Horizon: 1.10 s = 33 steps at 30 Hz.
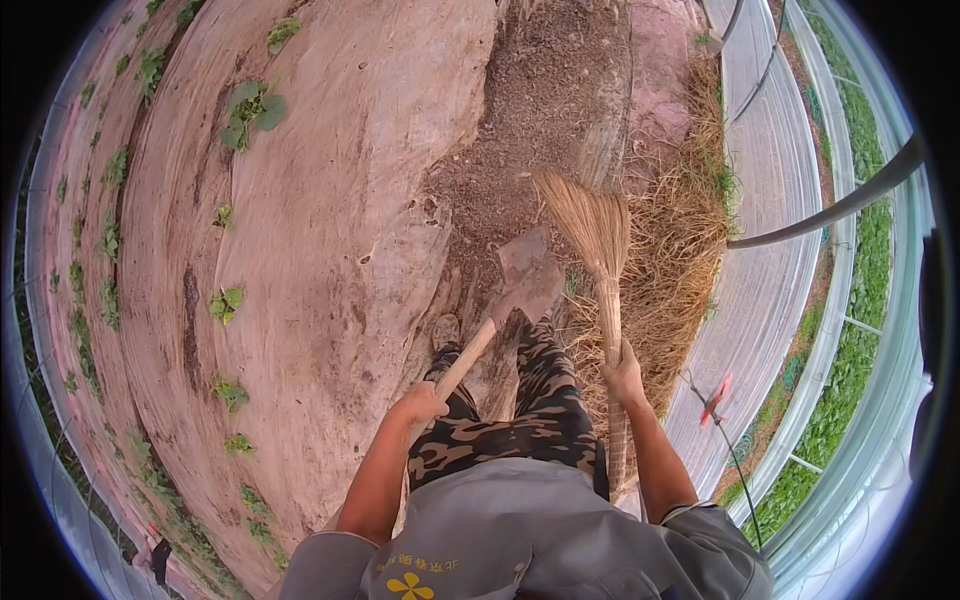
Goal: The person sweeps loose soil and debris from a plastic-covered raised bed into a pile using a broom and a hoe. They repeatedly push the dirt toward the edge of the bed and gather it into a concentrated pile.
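Observation:
My left hand [421, 403] grips the wooden handle [469, 358] of a flat-bladed shovel. The shovel's metal blade [530, 274] points away from me, low over or on the bare soil [525, 142] ahead of my feet; whether it touches is not plain. In my right hand [624, 376] is the bound handle of a straw broom [589, 221], held to the right of the shovel with its bristles fanned out away from me. The bristles lie close to the soil and a band of dry straw [675, 247].
Pale ground sheeting [315, 247] with young leafy plants [251, 112] growing through it spans the left. Clear plastic film [765, 172] and a curved pole [832, 210] stand on the right, beside a red-tagged wire [716, 401]. A shoe [445, 331] shows near the shovel handle.

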Each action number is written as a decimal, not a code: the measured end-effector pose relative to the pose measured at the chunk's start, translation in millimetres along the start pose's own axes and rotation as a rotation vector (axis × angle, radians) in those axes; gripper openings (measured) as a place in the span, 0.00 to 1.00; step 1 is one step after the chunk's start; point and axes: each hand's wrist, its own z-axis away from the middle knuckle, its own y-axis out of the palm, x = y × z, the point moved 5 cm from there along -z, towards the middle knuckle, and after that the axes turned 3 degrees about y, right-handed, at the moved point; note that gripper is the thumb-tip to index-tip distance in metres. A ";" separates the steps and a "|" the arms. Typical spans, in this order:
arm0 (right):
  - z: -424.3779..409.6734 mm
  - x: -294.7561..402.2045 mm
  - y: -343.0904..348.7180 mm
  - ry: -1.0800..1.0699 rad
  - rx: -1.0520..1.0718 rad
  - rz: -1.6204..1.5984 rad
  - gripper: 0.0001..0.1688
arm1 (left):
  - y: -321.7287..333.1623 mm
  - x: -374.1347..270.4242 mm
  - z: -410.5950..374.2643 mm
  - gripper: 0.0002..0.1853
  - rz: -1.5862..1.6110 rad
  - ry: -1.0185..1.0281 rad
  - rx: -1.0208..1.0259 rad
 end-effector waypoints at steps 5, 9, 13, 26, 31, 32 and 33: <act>-179.0 111.3 96.1 -0.137 0.261 0.195 0.47 | 10.2 98.2 -29.5 0.23 0.142 -0.075 -0.199; -301.7 183.9 156.7 -0.265 0.449 0.165 0.41 | 15.2 49.1 -21.1 0.21 0.388 -0.201 -0.197; -336.5 212.6 194.1 -0.258 0.561 0.414 0.33 | 48.4 86.6 -46.4 0.11 0.627 -0.305 -0.238; -263.4 112.5 20.5 -0.231 0.371 0.410 0.35 | 18.9 117.0 -58.1 0.17 0.567 -0.309 -0.220; -321.5 138.3 145.0 -0.186 0.416 0.747 0.40 | 12.1 158.3 -83.2 0.22 0.414 -0.333 -0.193; -311.5 122.2 166.4 -0.212 0.482 0.802 0.41 | 4.2 150.9 -84.0 0.23 0.393 -0.340 -0.191; -287.7 102.0 177.7 -0.233 0.557 0.862 0.42 | 0.2 144.2 -78.9 0.24 0.377 -0.356 -0.183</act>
